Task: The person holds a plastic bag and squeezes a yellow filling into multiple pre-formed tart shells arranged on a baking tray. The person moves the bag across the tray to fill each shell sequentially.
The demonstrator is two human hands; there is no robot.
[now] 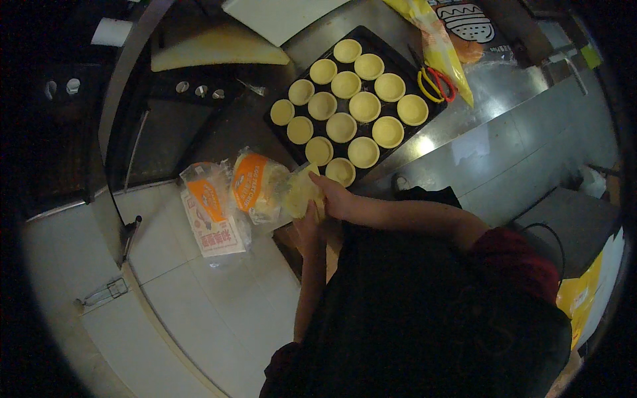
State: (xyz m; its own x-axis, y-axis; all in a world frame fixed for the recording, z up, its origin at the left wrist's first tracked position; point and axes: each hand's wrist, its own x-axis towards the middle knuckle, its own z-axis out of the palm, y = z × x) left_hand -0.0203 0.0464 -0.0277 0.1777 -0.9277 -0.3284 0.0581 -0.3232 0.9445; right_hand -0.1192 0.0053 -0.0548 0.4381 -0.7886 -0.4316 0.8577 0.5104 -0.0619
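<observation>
In front of me, my left hand (308, 226) grips a clear plastic bag with pale yellow contents (297, 195) from below. My right hand (334, 195) holds its right side, thumb pointing up and left. Whether the pale yellow mass is tart shells or only wrapping is hard to tell. Just beyond my hands lies a black baking tray (362, 36) bearing rows of pale egg tart shells (365, 107). The nearest shell (340, 172) sits right by my right hand. To the left is a plastic pack of tart crusts (256, 186) with an orange label.
Another orange-labelled plastic package (206, 194) lies farther left, beside a printed paper (214, 231). Scissors (435, 85) with red and yellow handles rest at the tray's right edge, next to a yellow bag (443, 47). Black ovens (169, 134) with knobs stand at left.
</observation>
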